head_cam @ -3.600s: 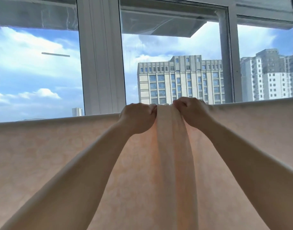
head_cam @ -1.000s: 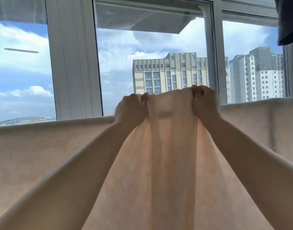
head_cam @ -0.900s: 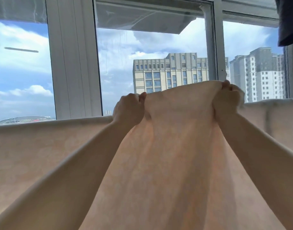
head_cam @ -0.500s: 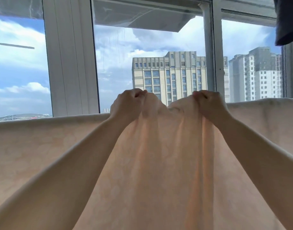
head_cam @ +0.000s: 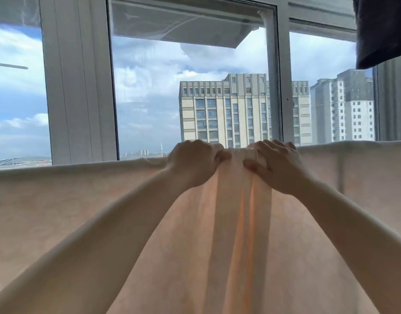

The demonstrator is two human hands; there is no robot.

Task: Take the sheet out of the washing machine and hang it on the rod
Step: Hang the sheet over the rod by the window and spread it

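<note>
At centre frame, hands: left hand (head_cam: 193,163) and right hand (head_cam: 277,164) sit close together on the top fold of the sheet (head_cam: 81,207), knuckles up.
Left hand state: fingers curled over the fold, gripping a bunch of cloth.
Right hand state: fingers and thumb pinching the gathered cloth just beside the left hand.
Between the hands: a narrow band of pleats runs straight down from the grip, backlit to a warmer orange.
Sheet position: draped across the width of the picture, its top edge level from the left border to the right; the rod itself is hidden under the fold.
Handling, as I judge it: thin, soft and light, glowing where daylight comes through; it creases readily and should slide along the rod with little pull.
Where to hold: on the top fold, either side of the bunched part, drawing the hands apart to flatten the pleats.
Task stage: hanging looks done; smoothing remains.
Behind: white window frame (head_cam: 78,87), apartment blocks (head_cam: 224,109).
Upper right: dark hanging garment (head_cam: 383,30).
</note>
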